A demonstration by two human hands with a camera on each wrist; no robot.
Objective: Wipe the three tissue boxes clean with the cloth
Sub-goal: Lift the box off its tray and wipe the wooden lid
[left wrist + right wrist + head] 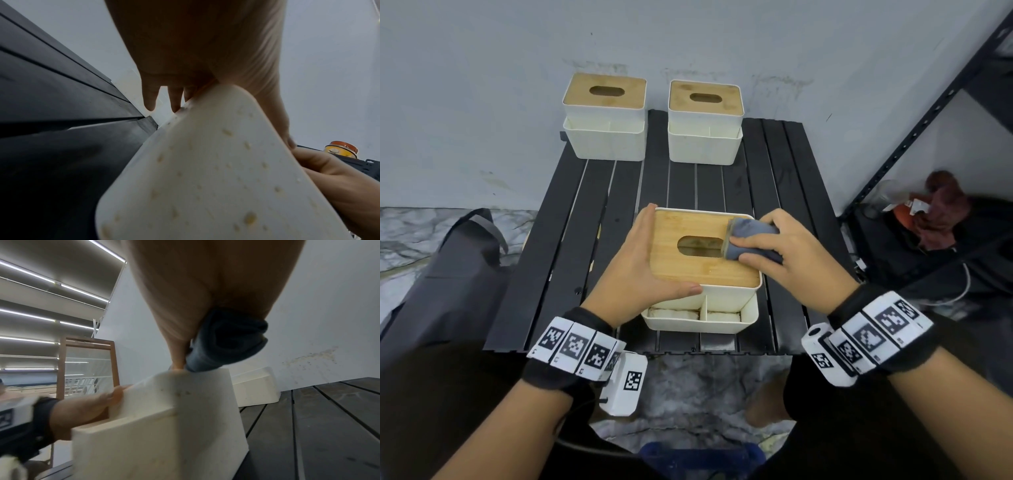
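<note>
A white tissue box (698, 270) with a bamboo lid stands at the near middle of the black slatted table (558, 212). My left hand (643, 260) grips its left side, fingers along the far left edge and thumb across the near edge; its stained white wall (216, 178) fills the left wrist view. My right hand (784, 250) holds a folded blue-grey cloth (750, 240) and presses it on the lid's right part beside the oval slot. The cloth (226, 344) sits on the box's top corner (164, 418). Two more tissue boxes (604, 116) (705, 121) stand at the table's back.
A dark bag (448, 274) lies on the floor left of the table. A black metal shelf (928, 113) rises on the right, with a reddish cloth bundle (941, 209) on its lower level. The grey wall is right behind the back boxes.
</note>
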